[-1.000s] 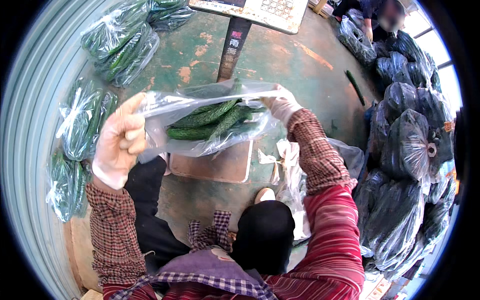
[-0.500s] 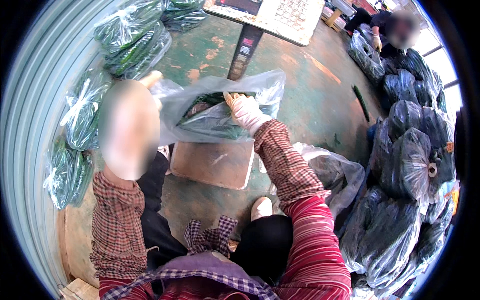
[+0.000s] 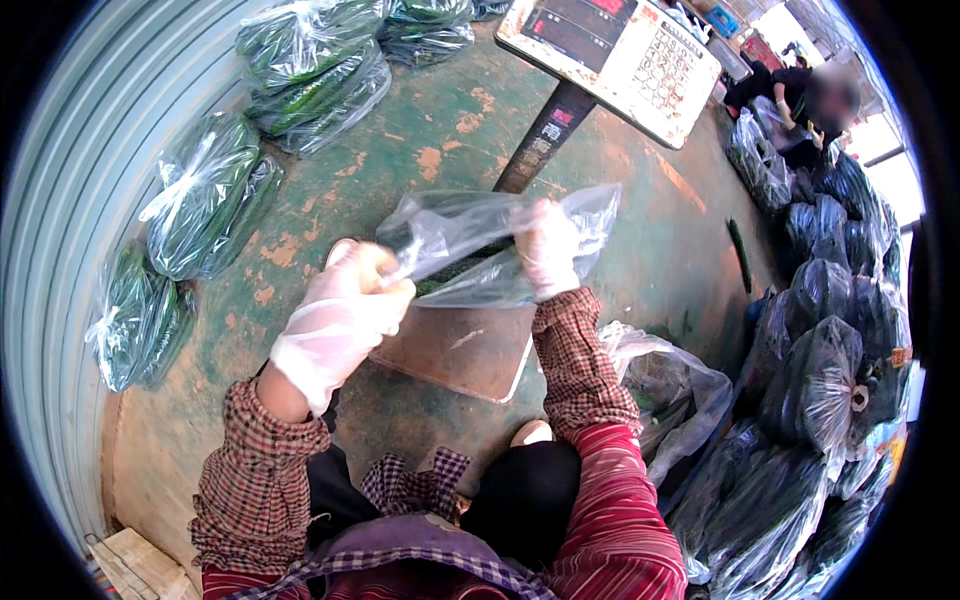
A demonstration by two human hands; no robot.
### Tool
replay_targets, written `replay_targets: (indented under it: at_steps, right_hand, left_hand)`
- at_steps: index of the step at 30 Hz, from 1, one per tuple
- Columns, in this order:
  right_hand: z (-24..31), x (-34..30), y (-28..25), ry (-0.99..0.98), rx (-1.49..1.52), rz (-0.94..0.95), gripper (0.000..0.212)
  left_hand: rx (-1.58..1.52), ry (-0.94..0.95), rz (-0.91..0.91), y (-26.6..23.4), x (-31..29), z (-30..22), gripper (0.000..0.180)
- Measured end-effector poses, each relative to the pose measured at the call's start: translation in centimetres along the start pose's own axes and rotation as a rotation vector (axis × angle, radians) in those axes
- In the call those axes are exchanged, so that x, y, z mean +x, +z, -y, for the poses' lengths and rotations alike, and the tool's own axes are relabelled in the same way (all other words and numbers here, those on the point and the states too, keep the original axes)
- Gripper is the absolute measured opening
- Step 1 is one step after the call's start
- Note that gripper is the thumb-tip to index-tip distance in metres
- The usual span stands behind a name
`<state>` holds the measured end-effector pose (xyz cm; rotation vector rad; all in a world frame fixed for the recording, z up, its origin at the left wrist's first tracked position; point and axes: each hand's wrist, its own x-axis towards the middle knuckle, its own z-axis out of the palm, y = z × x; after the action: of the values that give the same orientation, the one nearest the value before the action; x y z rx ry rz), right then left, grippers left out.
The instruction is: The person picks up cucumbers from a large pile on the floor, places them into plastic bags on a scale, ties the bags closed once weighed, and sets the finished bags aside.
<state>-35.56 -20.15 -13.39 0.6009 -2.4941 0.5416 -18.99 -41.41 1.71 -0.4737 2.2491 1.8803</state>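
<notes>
A clear plastic bag (image 3: 450, 228) with dark green cucumbers (image 3: 465, 268) inside lies on the brown platform (image 3: 460, 355) of a floor scale. My left hand (image 3: 345, 312), in a pale glove, is closed on the bag's left end. My right hand (image 3: 547, 245), gloved too and a little blurred, grips the bag's upper edge toward its right end. Between the two hands the plastic is stretched. Part of the cucumbers is hidden under the folded film.
The scale's post (image 3: 545, 135) and display panel (image 3: 615, 60) rise beyond the bag. Filled cucumber bags (image 3: 200, 195) line the left wall; more bags (image 3: 810, 370) are piled at right. An opened bag (image 3: 675, 395) stands by my right forearm. One cucumber (image 3: 739, 255) lies on the floor. Another person (image 3: 795, 100) works far right.
My left hand has come in from the left to the bag's end. My right hand has shifted to the right along the bag, lifting its edge. The view has swung slightly left.
</notes>
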Motion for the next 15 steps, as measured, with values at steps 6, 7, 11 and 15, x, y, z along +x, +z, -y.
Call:
replay_targets:
  at_steps: [6,7,11,15]
  right_hand:
    - [-0.8,-1.1,0.1,0.178,0.234,-0.036,0.023]
    - [-0.8,-0.7,0.2,0.194,0.269,-0.044,0.027]
    - [-2.4,0.6,-0.6,0.126,0.095,0.212,0.027]
    - [-1.7,-1.9,-3.8,0.077,-0.141,0.393,0.023]
  left_hand:
    - [-0.164,-0.243,0.467,1.2,-0.5,-1.8,0.023]
    - [-0.184,-0.194,0.495,1.6,-0.8,-2.3,0.022]
    - [-0.557,-0.081,0.483,2.2,-0.1,-1.9,0.016]
    - [-0.881,0.108,0.321,1.3,0.7,-1.7,0.018]
